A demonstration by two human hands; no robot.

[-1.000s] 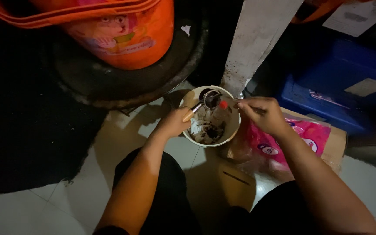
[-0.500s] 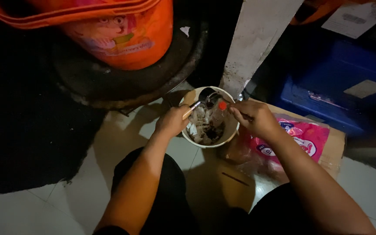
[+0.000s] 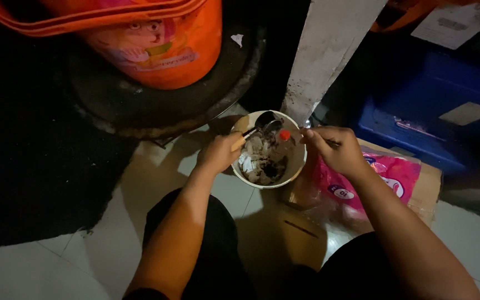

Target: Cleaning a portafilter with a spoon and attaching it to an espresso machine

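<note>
Your left hand [image 3: 218, 153] is closed tight on a spoon [image 3: 258, 125] dipping into the bowl [image 3: 293, 166]. Your right hand [image 3: 337, 150] is curled at the bowl's rim, can't tell what it pinches. Bowl's on pale floor tiles [image 3: 112, 244], with an orange bag [image 3: 156, 44] and a blue crate [image 3: 418, 122] nearby.

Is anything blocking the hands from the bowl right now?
Nothing visible does. The left hand grips the spoon at the round cream bowl rim, and the right hand rests at its opposite edge.
</note>
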